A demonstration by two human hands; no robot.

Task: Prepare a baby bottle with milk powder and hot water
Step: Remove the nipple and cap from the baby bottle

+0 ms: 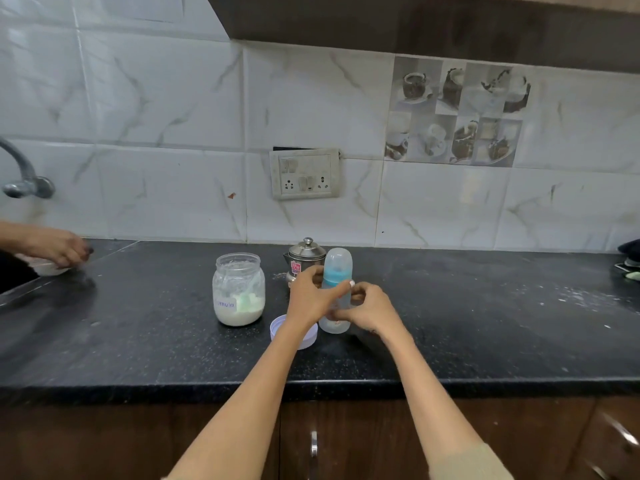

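Observation:
A clear baby bottle [337, 271] with a blue collar and a clear cap stands upright on the black counter [485, 323]. My left hand [310, 299] holds its left side, fingers around the body. My right hand [369, 308] grips the bottle's lower right side with curled fingers. To the left stands an open glass jar [238, 289] of white milk powder with a scoop inside. Its pale lid [278, 327] lies on the counter, partly under my left wrist. Behind the bottle is a small lidded steel pot [304, 252].
Another person's hand [59, 245] holds a white thing by the sink at far left, under a wall tap [26, 183]. A socket plate [304, 173] is on the tiled wall. Dark items [628, 259] lie at the counter's far right. White powder specks dust the right counter.

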